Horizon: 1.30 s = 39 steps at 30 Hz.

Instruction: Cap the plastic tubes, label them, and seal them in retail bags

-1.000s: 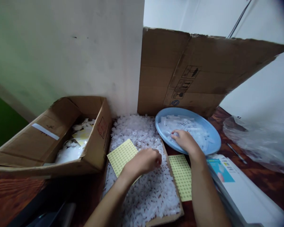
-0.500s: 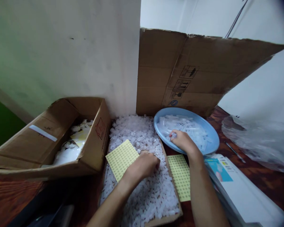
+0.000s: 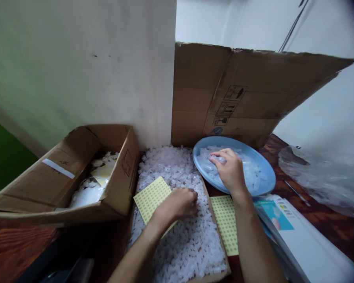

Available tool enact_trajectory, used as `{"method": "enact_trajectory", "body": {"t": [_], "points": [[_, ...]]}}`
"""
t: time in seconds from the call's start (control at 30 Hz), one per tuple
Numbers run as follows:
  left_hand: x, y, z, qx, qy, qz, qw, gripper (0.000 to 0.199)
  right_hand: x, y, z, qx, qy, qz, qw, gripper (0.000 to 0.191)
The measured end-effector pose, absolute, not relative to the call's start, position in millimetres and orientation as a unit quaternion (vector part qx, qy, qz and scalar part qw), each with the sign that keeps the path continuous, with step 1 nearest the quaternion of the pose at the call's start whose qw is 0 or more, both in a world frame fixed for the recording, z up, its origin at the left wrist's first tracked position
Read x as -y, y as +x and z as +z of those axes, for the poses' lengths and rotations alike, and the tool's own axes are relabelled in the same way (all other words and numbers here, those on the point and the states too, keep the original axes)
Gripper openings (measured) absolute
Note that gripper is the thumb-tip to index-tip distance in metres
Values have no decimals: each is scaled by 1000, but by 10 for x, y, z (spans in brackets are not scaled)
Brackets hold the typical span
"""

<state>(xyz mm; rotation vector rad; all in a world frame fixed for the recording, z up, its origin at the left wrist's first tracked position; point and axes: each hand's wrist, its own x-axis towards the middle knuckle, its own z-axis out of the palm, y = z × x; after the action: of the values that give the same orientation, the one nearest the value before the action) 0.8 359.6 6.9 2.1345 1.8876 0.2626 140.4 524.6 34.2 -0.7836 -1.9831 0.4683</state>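
Note:
My right hand [image 3: 230, 169] is raised over the light-blue basin [image 3: 270, 177], its thumb and fingers closed on a small clear plastic tube [image 3: 222, 159]. More clear tubes [image 3: 255, 177] lie loose in the basin. My left hand [image 3: 181, 202] is low over a shallow cardboard tray heaped with small white translucent plastic pieces [image 3: 191, 251]. Its fingers curl downward, and the blurred fingertips are turned away, so what they grip is hidden. Partly under that hand, a yellow sheet of small round stickers [image 3: 152, 195] lies on the pieces.
A second sticker sheet [image 3: 226, 224] lies between tray and right forearm. An open cardboard box [image 3: 118, 188] with paper scraps stands left. Behind the basin leans a large cardboard panel [image 3: 253, 86]. Rightward are a white box [image 3: 309, 239], a thin metal tool [image 3: 297, 192] and a plastic bag [image 3: 321, 177].
My right hand has lifted and turned upward from the basin's near edge, bringing the tube into clearer view. My left hand stays over the white pieces, its fingers shifting slightly.

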Motion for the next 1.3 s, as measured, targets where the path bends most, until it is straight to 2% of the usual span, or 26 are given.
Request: {"method": "enact_trajectory", "body": {"t": [0.1, 0.23, 0.33, 0.47, 0.63, 0.8, 1.03, 1.3], "points": [[-3541, -161, 320, -623, 704, 278, 197, 9, -5071, 1368, 525, 774, -277, 296, 486, 19], [-3464, -356, 581, -589, 526, 561, 249, 15, -4823, 1265, 699, 774, -221, 418, 421, 25], [-3429, -450, 638, -555, 421, 674, 247, 22, -4662, 1135, 724, 785, -165, 468, 370, 26], [-3403, -502, 642, -549, 422, 676, 251, 22, -4565, 1004, 657, 769, -123, 523, 347, 29], [-3395, -481, 658, -565, 463, 643, 232, 20, -4596, 1017, 581, 720, -147, 592, 331, 35], [-3423, -432, 640, -555, 463, 645, 249, 20, -4637, 1064, 578, 715, -160, 572, 368, 39], [-3451, -437, 597, -555, 444, 644, 284, 21, -4629, 1041, 573, 752, -165, 516, 376, 38], [-3388, -481, 661, -598, 466, 606, 240, 22, -4536, 953, 546, 719, -162, 534, 414, 40]]}}
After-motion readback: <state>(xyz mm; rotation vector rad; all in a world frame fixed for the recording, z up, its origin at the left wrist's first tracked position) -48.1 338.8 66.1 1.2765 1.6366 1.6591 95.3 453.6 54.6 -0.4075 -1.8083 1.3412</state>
